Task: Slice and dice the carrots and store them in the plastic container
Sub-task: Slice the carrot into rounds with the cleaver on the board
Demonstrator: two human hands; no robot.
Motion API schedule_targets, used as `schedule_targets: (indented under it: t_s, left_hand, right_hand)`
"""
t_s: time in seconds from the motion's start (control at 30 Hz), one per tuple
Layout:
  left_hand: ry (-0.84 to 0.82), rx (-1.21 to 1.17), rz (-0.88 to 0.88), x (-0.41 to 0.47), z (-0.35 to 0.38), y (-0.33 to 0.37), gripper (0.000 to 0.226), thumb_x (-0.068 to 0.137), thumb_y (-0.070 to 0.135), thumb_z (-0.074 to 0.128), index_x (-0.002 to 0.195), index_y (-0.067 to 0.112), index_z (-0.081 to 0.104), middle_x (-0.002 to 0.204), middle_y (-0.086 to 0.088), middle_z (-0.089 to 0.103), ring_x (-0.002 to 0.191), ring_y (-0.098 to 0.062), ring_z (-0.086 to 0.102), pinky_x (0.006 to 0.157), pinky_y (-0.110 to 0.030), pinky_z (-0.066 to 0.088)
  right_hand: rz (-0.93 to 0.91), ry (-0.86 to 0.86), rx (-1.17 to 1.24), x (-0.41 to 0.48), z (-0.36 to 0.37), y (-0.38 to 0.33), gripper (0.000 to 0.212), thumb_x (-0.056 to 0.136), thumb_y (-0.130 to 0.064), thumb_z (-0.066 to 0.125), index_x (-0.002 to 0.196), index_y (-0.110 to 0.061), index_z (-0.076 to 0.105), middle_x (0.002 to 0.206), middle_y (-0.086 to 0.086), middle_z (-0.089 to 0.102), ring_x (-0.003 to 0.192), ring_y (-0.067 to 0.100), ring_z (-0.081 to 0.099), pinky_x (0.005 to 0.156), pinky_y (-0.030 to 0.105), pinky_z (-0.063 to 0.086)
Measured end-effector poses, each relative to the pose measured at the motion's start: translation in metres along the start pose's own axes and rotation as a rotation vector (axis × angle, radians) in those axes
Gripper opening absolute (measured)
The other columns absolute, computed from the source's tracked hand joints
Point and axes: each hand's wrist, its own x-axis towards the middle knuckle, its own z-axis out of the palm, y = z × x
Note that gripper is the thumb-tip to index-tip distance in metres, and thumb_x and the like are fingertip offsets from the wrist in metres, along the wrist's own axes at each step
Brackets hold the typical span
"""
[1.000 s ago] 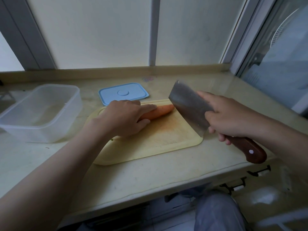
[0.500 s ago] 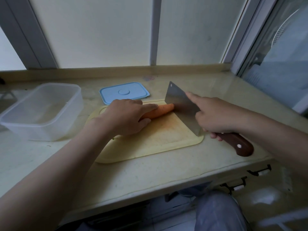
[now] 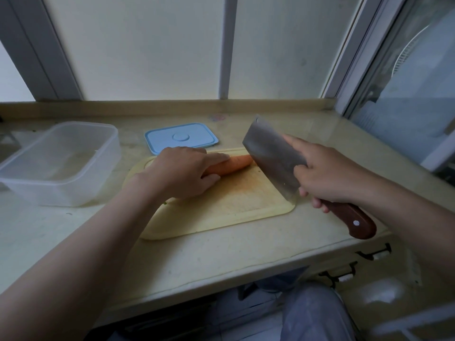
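Head view: left hand [image 3: 182, 173] curls its fingers over the carrot [image 3: 231, 164], holding it on the cutting board [image 3: 221, 217] mid-surface [image 3: 221, 262]. Right hand [image 3: 327, 173] grips the cleaver [image 3: 273, 156] handle with the index finger along the blade, which tilts beside the carrot's right tip. Plastic container [image 3: 61, 166] sits open at left, blue lid [image 3: 181, 137] just beyond the board.

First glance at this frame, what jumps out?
The big steel cleaver, gripped in the right hand, hangs tilted beside the tip of the carrot on the yellow cutting board. The left hand holds that carrot down. Left of the board sits an empty clear plastic container, its blue lid lying behind the board.
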Motion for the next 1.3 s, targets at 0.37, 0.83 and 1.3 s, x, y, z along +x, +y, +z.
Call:
schedule_targets:
  t_s: [0.37, 0.83, 1.3]
  left_hand:
    - [0.002, -0.008, 0.008, 0.002, 0.002, -0.002, 0.052, 0.095, 0.058, 0.042, 0.145, 0.057, 0.026, 0.111, 0.010, 0.061, 0.109, -0.018, 0.058, 0.075, -0.033, 0.041]
    - [-0.004, -0.040, -0.017, 0.002, 0.002, -0.004, 0.051, 0.095, 0.059, 0.043, 0.144, 0.057, 0.029, 0.116, 0.011, 0.061, 0.112, -0.017, 0.057, 0.079, -0.033, 0.042]
    - [0.002, -0.031, 0.005, 0.002, 0.002, -0.003, 0.048, 0.096, 0.056, 0.043, 0.142, 0.056, 0.031, 0.113, 0.009, 0.062, 0.110, -0.018, 0.058, 0.073, -0.033, 0.039]
  right_hand:
    - [0.043, -0.114, -0.085, 0.004, -0.002, -0.014, 0.079, 0.104, -0.012, 0.041, 0.159, -0.059, 0.009, 0.083, 0.015, 0.066, 0.044, 0.016, 0.062, 0.047, 0.032, 0.056]
    - [-0.025, 0.034, -0.028, -0.009, 0.007, -0.005, 0.076, 0.105, -0.014, 0.040, 0.159, -0.058, 0.010, 0.103, 0.004, 0.059, 0.046, 0.015, 0.066, 0.046, 0.028, 0.055]
    - [0.053, -0.134, -0.131, 0.006, 0.003, -0.025, 0.079, 0.105, -0.013, 0.040, 0.158, -0.060, 0.005, 0.080, 0.018, 0.069, 0.047, 0.022, 0.064, 0.047, 0.035, 0.057]
